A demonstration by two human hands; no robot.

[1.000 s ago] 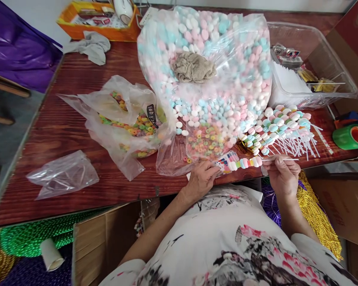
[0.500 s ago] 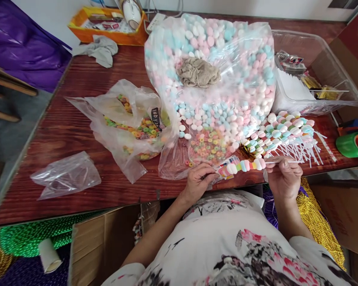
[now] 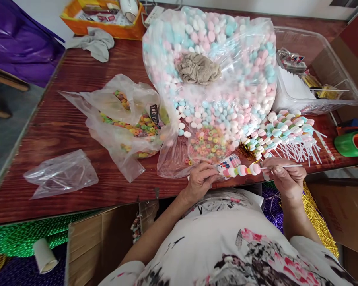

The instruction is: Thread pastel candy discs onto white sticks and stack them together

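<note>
Between my hands, at the table's front edge, lies a candy skewer (image 3: 242, 171) of pink, white, green and orange pieces on a white stick. My left hand (image 3: 200, 178) pinches its left end, beside a small printed wrapper (image 3: 230, 161). The fingers of my right hand (image 3: 286, 176) are closed on the bare white stick, which sticks out to the right. Just behind my right hand is a pile of finished-looking candy skewers (image 3: 282, 131) with white sticks. A big clear bag of pastel candies (image 3: 226, 99) stands behind my hands.
A brown cloth (image 3: 198, 68) rests on the big bag. Left of it are a bag of ring candies (image 3: 137, 127) and a clear plastic bag (image 3: 62, 173). A clear bin (image 3: 319, 105), green tape (image 3: 350, 144) and orange box (image 3: 107, 31) stand around the table (image 3: 107, 200).
My right hand has shifted slightly right and down, and the skewer's right end has dropped a little. More of the printed wrapper shows. The whole view has shifted slightly.
</note>
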